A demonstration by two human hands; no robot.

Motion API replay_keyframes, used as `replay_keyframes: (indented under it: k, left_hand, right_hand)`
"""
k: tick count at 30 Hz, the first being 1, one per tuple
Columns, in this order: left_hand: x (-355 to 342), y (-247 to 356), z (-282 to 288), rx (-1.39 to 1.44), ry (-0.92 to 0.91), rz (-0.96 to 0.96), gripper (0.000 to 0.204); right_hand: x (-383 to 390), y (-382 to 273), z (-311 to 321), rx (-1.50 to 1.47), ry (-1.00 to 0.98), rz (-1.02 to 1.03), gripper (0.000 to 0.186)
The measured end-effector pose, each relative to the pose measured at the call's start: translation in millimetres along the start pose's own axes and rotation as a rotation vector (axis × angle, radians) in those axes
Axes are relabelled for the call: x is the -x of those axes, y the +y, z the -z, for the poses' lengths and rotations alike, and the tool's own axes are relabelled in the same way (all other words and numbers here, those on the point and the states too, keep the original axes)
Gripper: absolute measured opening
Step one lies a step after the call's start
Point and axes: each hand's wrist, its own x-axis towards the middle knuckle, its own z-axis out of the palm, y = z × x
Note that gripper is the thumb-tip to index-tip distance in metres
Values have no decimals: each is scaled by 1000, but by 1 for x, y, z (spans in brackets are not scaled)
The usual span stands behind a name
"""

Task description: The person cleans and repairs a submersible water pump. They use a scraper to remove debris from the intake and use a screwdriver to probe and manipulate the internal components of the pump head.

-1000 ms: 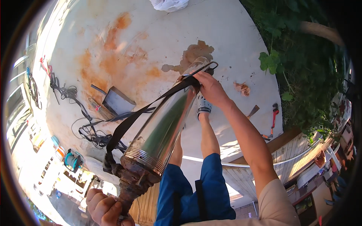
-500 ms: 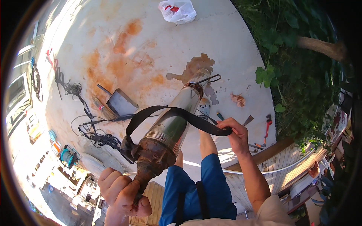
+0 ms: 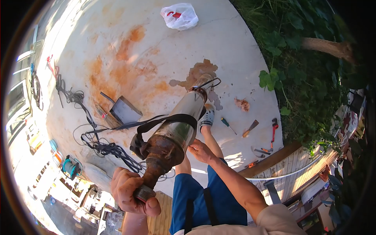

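Observation:
A long shiny steel cylinder with a rusty threaded neck, like a submersible pump (image 3: 178, 113), slants from lower left to upper right before me. My left hand (image 3: 131, 192) is wrapped round the rusty neck, its threaded end showing by the thumb. A flat black strap (image 3: 156, 122) passes over the cylinder and bends round behind its right side. Against the cylinder's lower right side sits my right hand (image 3: 201, 151), fingers curled in and fingertips partly hidden; what they hold cannot be made out. A wire loop (image 3: 213, 82) sticks out near the cylinder's far end.
On the stained concrete lie a metal dustpan (image 3: 125, 109), a brush (image 3: 107, 115) and tangled black cable (image 3: 105, 147) to the left. A screwdriver (image 3: 228, 125), a scraper (image 3: 250, 128) and a red pipe wrench (image 3: 274, 133) lie right. Farther off are a plastic bag (image 3: 182, 19) and plants (image 3: 290, 70).
My right hand has moved left and down to the cylinder's side. The strap, a loose loop held out to the right before, now lies closer round the cylinder.

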Motion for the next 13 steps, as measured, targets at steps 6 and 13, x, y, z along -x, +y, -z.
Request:
replay_keyframes:
  k: [6,13]
  left_hand:
    - [10,-6,5,174,-43,-38,50]
    - [31,-4,13,280,-279,-196,23]
  right_hand:
    - [-5,60,3,16,367,-317,23]
    - [-47,10,76,-651,522,-576,49]
